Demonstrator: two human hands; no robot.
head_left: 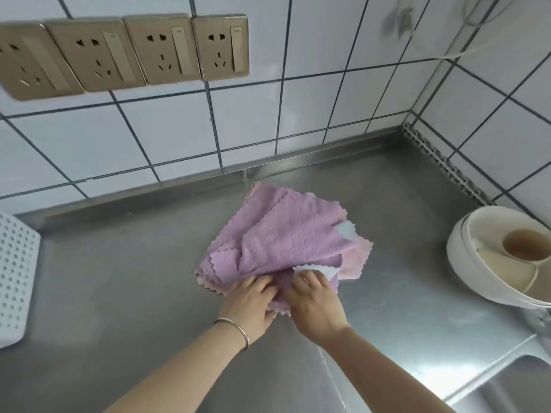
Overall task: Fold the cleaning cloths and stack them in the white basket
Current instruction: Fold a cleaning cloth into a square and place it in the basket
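Under your hands: brushed stainless-steel counter [125,281], dull sheen, faint smears. On it, your pile of lilac, pink and white cleaning cloths [286,234]: soft waffle-textured microfibre, matt, scalloped edges. Perforated white plastic basket [15,275] at left, smooth. Glossy white ceramic wall tiles [313,49], dark grout. Champagne-gold plastic sockets [220,46], satin finish. Thin polished metal bangle [235,330] on your left wrist

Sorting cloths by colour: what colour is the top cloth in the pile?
Lilac-purple top cloth, clearest in the head view.
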